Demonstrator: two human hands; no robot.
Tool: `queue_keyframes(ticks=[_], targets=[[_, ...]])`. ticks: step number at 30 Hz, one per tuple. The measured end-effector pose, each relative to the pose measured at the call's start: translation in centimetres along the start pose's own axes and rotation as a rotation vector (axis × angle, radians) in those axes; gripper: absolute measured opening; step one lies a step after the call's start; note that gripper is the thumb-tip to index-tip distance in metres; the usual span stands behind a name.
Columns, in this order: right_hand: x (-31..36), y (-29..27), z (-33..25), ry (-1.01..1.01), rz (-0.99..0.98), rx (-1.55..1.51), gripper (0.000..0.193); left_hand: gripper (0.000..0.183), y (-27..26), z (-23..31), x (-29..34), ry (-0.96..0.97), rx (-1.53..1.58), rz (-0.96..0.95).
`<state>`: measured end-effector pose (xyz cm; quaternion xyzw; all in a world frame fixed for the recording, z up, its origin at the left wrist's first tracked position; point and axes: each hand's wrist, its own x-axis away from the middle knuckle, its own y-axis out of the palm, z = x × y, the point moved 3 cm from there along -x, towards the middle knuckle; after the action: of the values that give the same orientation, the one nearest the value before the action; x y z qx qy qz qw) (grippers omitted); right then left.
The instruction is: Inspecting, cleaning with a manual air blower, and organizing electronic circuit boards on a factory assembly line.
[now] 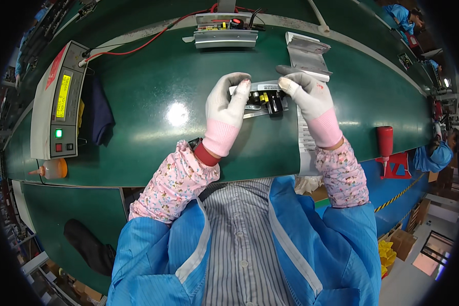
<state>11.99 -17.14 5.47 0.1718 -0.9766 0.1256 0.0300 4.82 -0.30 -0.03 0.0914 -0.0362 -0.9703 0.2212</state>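
Observation:
Over the green bench I hold a small power supply board in a metal frame, black and yellow parts showing on it. My left hand, in a white glove with a pink cuff, is closed on the frame's left end. At its right end, my right hand pinches the frame between thumb and fingers; its glove has grey fingertips. A pale strip with printing runs along the frame's top edge. Below my right hand hangs a strip of white labels that reaches the bench's near edge.
A tester with a lit yellow screen stands at left, beside a dark blue cloth and an orange bottle. Ahead are a metal-cased board and bent metal plates. A red bottle is at right; co-workers sit beyond.

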Motion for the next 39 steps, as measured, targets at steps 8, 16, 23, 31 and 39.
queue_keyframes(ticks=[8, 16, 23, 31, 39], targets=[[-1.3, 0.4, -0.4, 0.085, -0.071, 0.056, 0.037, 0.022, 0.0, 0.2, -0.1, -0.033, 0.039, -0.025], [-1.7, 0.4, -0.7, 0.121, -0.116, 0.121, 0.036, 0.022, 0.0, 0.3, -0.1, -0.080, 0.049, -0.028], [-1.7, 0.4, -0.7, 0.093, -0.095, 0.208, 0.037, 0.024, 0.2, 0.0, -0.1, -0.091, 0.038, -0.023], [0.7, -0.4, -0.7, -0.264, 0.172, 0.387, 0.035, 0.023, 0.2, 0.0, 0.0, -0.108, 0.018, -0.034], [2.5, 0.4, -0.3, -0.895, 0.076, 1.182, 0.044, 0.022, -0.1, 0.1, -0.1, -0.040, 0.056, -0.006]])
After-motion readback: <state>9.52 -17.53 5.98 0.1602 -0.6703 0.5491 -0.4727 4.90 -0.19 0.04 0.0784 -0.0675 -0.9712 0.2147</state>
